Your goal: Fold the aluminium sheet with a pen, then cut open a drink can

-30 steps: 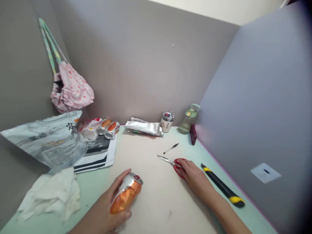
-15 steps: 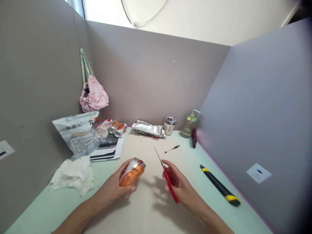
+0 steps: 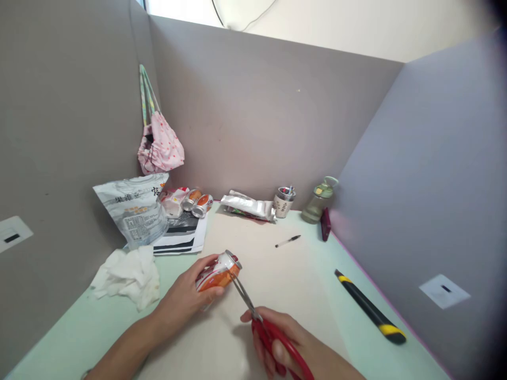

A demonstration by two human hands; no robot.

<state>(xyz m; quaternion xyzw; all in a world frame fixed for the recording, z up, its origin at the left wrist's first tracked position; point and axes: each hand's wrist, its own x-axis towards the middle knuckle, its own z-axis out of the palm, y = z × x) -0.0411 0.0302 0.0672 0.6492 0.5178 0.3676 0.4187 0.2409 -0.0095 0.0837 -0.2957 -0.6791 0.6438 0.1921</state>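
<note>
An orange and silver can (image 3: 216, 275) is tilted above the table, its top end turned to the right. My left hand (image 3: 200, 285) is wrapped round it from the left. My right hand (image 3: 277, 338) holds red-handled scissors (image 3: 263, 332) by the handles, fingers closed round them. The scissor blades are slightly apart, and their tips meet the can's side near its top rim. Whether the tips have gone into the metal is too small to tell.
White crumpled tissue (image 3: 129, 274) and a large pouch (image 3: 137, 211) are at left. Two cans (image 3: 202, 205) lie behind. Silver packets (image 3: 247, 207), a pen cup (image 3: 283, 202), a green bottle (image 3: 319, 201) and a pen (image 3: 288, 241) are farther back; a black-yellow cutter (image 3: 370, 306) lies right.
The scissors have moved left to the can, and their blades have opened a little. The can is tilted further to the right in my left hand. The camera view has shifted slightly.
</note>
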